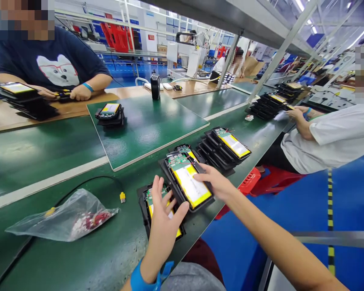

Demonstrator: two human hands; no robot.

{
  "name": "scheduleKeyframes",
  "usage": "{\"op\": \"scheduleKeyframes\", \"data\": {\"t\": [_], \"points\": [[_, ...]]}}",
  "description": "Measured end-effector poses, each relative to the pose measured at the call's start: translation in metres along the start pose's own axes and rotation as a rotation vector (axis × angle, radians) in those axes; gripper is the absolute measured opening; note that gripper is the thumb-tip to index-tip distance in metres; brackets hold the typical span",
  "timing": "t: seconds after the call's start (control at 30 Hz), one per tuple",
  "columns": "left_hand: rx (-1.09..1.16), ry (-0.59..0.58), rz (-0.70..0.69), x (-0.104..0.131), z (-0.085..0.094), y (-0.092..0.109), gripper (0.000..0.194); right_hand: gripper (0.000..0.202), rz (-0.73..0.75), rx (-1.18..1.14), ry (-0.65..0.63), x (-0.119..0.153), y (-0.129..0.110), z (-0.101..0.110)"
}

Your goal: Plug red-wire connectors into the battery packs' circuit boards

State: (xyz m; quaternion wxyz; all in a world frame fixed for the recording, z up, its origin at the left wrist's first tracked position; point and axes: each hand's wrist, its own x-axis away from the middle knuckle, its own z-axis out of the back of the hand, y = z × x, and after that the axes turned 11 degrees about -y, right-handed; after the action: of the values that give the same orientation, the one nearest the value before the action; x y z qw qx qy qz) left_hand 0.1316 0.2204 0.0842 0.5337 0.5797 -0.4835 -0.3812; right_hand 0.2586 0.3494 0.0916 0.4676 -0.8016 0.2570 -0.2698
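My right hand (216,180) grips the right edge of an open black device case (191,184). Inside this case are a green circuit board and a flat white battery with yellow edges. It is tilted above the bench, its left side near my left hand (165,224). The fingers of that hand are spread, over a second open case (143,202) of the same kind, which they partly cover. Whether they touch it I cannot tell. Another such case (182,148) shows behind the held one. Just beyond my right hand stands a stack of cases (233,144).
On the green bench lie a clear plastic bag (81,216) of small red and white parts and a cable with a yellow connector (123,197). A raised green board (157,129) carries a small stack (111,113). Co-workers sit across (75,52) and at right (336,133).
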Motion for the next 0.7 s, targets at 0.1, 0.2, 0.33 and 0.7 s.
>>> {"op": "scheduleKeyframes", "data": {"t": [0.1,0.2,0.33,0.7], "points": [[-0.132,-0.006,0.015,0.003,0.012,-0.005,0.068,0.041,-0.007,0.104,0.06,-0.027,-0.018,0.024],[-0.192,-0.003,0.042,0.008,0.025,-0.015,0.058,0.034,-0.01,0.164,0.112,-0.054,-0.028,0.043],[-0.242,0.0,0.063,0.014,0.034,-0.022,0.051,0.032,-0.03,0.234,0.183,-0.075,-0.029,0.059],[-0.382,0.04,0.032,0.016,0.048,-0.022,0.04,0.041,0.059,0.779,0.46,-0.08,-0.02,0.067]]}}
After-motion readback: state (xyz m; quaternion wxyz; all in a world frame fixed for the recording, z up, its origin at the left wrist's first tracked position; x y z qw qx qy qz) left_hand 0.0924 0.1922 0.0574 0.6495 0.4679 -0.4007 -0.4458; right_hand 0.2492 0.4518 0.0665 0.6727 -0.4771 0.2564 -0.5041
